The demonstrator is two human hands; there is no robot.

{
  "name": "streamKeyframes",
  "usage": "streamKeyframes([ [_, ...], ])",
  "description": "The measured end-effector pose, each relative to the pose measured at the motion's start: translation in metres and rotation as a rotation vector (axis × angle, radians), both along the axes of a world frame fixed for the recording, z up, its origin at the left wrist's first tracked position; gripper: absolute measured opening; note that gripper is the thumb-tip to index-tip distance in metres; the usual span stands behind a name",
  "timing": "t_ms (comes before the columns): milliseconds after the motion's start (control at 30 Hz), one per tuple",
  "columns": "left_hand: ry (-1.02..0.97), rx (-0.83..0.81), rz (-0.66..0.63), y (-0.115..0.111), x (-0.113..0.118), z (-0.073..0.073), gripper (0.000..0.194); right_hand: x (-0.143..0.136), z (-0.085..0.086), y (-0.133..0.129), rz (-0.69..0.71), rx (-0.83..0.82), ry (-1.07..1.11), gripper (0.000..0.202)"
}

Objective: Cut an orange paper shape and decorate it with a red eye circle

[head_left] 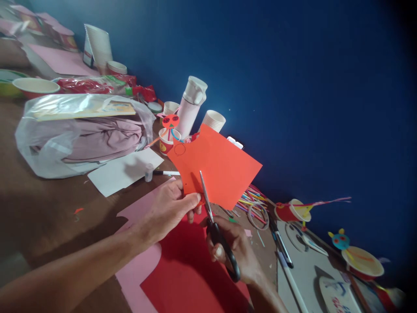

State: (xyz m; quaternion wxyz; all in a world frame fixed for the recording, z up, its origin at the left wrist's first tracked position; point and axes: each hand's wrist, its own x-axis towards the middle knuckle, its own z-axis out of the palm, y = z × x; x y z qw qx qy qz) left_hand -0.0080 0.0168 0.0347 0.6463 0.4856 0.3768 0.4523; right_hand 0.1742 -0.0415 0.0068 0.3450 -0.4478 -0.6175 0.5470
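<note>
My left hand pinches the lower left edge of an orange paper sheet, its thumb on top. The sheet has a cut-out notch at its upper left and a small drawn circle beside it. In my right hand are black-handled scissors, their blades pointing up over the orange paper beside my left thumb. Under both hands lie a red sheet and a pink sheet on the brown table.
A plastic bag with cloth and a white paper lie left. Behind stand a white bottle and stacked cups. Colourful pipe cleaners, markers and decorated cups are on the right, beside a blue wall.
</note>
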Motion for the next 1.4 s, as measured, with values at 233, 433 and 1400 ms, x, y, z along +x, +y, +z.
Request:
streamKeyframes([
  [233,0.014,0.009,-0.015,0.001,-0.001,-0.003,0.012,-0.002,0.009,0.003,-0.020,0.029,-0.083,0.051],
  [433,0.050,0.025,-0.017,0.002,-0.002,-0.002,0.012,-0.001,0.010,0.003,-0.019,-0.017,-0.093,0.056],
  [1400,-0.040,-0.057,-0.085,0.002,0.000,-0.003,0.012,0.002,0.014,0.004,-0.018,0.000,-0.134,0.051],
])
